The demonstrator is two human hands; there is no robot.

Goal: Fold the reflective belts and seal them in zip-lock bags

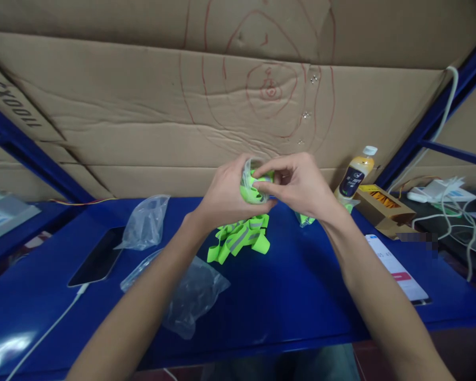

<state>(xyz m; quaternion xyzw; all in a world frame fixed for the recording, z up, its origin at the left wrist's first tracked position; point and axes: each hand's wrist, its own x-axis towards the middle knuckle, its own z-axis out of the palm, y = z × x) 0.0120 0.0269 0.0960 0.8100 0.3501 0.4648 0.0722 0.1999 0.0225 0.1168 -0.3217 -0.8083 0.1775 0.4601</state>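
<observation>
My left hand [226, 193] is wrapped round a clear plastic bag [247, 172] with neon-green strap material bunched inside its mouth. Thumb and forefinger of my right hand [299, 182] reach into that mouth and pinch the green reflective strap [254, 191]. Below my hands, on the blue table, lies a loose heap of neon-green webbing [240, 238] with grey reflective stripes. Whether this heap joins the material in the bag is hidden behind my left hand. Another bagged green bundle [304, 219] shows partly behind my right wrist.
Empty clear bags [145, 222] [194, 296] lie at the left, beside a dark phone [97, 256] on a white cable. At the right are a drink bottle [355, 174], an open cardboard box [384, 209] and a lit phone [399, 270]. A cardboard wall [122, 111] stands behind.
</observation>
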